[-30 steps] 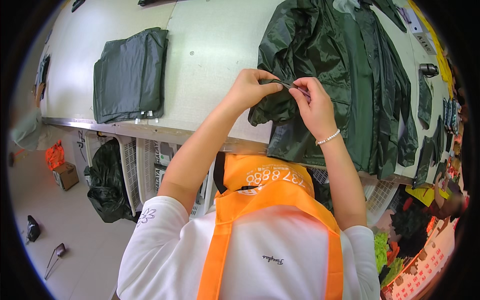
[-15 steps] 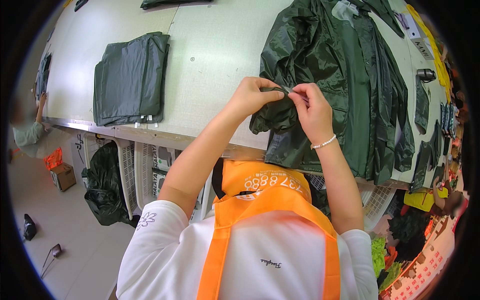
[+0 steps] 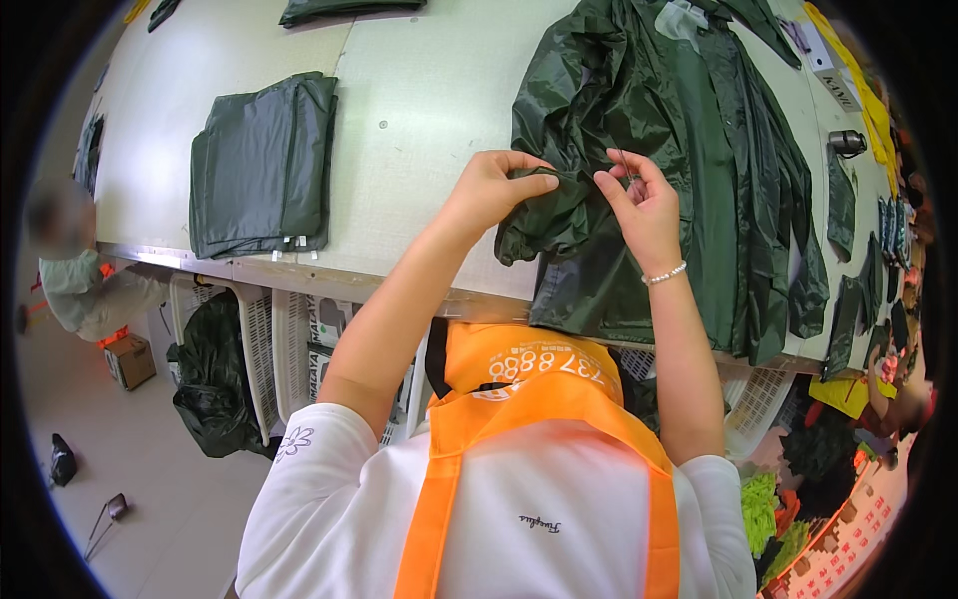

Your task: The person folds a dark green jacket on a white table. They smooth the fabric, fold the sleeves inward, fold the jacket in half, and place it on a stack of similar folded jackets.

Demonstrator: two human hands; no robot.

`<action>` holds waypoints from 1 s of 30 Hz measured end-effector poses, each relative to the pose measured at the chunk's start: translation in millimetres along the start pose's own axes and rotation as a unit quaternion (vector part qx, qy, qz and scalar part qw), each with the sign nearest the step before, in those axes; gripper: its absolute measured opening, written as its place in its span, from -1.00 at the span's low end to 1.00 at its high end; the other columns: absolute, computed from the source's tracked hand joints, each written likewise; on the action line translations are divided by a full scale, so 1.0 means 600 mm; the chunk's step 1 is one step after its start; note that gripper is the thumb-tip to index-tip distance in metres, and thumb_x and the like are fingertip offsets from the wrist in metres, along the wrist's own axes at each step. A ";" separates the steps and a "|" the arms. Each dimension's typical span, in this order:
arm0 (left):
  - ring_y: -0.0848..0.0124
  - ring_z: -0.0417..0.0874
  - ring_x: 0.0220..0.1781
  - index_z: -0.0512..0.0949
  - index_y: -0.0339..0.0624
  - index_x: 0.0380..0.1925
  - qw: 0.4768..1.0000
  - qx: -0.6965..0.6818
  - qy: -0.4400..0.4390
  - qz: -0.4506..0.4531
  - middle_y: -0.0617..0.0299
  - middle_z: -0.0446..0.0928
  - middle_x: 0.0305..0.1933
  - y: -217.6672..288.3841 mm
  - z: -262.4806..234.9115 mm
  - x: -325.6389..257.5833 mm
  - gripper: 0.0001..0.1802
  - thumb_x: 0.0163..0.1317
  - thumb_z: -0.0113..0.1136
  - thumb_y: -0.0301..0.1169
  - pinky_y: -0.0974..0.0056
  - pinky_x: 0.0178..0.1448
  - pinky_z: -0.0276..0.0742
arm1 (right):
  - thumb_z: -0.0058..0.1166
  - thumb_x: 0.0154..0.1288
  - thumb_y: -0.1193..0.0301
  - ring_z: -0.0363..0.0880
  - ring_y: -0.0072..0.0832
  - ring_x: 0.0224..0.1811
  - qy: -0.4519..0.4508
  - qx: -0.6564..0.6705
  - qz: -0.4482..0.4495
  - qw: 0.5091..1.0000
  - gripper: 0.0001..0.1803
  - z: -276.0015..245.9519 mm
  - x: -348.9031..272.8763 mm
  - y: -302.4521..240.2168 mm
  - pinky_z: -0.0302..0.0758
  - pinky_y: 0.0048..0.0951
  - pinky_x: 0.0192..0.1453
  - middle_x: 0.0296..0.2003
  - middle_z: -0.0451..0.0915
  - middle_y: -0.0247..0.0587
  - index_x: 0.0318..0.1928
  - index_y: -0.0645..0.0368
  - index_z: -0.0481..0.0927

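A dark green jacket (image 3: 659,200) lies spread over the right part of the pale tabletop (image 3: 429,110), its hem reaching the near edge. The bunched end of its sleeve (image 3: 544,232) is between the person's hands, at the jacket's left side. The left hand (image 3: 496,190) has its grip pinched on the sleeve fabric between thumb and fingers. The right hand (image 3: 647,205) is just beside it, thumb and forefinger apart; the curled fingers appear to hold a slim dark item (image 3: 626,163), too small to identify.

The step in hand looks like close fingertip work at the sleeve end, with the left hand steadying the cloth and the right hand doing the fine part. Any next move there calls for a firm left pinch, since the slick-looking fabric could slide or bunch, and for care that the slim item does not snag it.

To the left, well apart from the jacket, a neatly folded green garment pile (image 3: 261,165) rests on the tabletop near its front edge.
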State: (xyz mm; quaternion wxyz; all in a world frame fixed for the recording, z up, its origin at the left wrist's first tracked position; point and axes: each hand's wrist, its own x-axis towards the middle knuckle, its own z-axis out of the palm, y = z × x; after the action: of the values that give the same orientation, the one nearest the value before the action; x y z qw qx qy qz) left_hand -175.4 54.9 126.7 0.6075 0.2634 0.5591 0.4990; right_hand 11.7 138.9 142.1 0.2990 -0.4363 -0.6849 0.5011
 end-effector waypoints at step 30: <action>0.53 0.37 -0.57 0.46 -0.32 -0.58 0.967 0.187 0.018 0.172 0.20 0.42 -0.65 -0.031 0.090 -0.084 -0.80 -0.04 0.27 -0.43 0.36 -0.47 0.32 | 0.11 0.04 0.60 0.17 -0.73 -0.61 0.157 -0.011 -0.123 0.980 -0.81 0.015 -0.016 -0.031 0.20 -0.56 -0.56 -0.70 0.32 -0.36 -0.53 0.25 0.34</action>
State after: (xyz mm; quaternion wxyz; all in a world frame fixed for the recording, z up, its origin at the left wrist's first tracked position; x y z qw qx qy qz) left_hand -112.2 15.4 144.3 0.4423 0.4557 0.5998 0.4868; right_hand 2.7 124.3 157.0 0.4575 -0.4252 -0.6835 0.3778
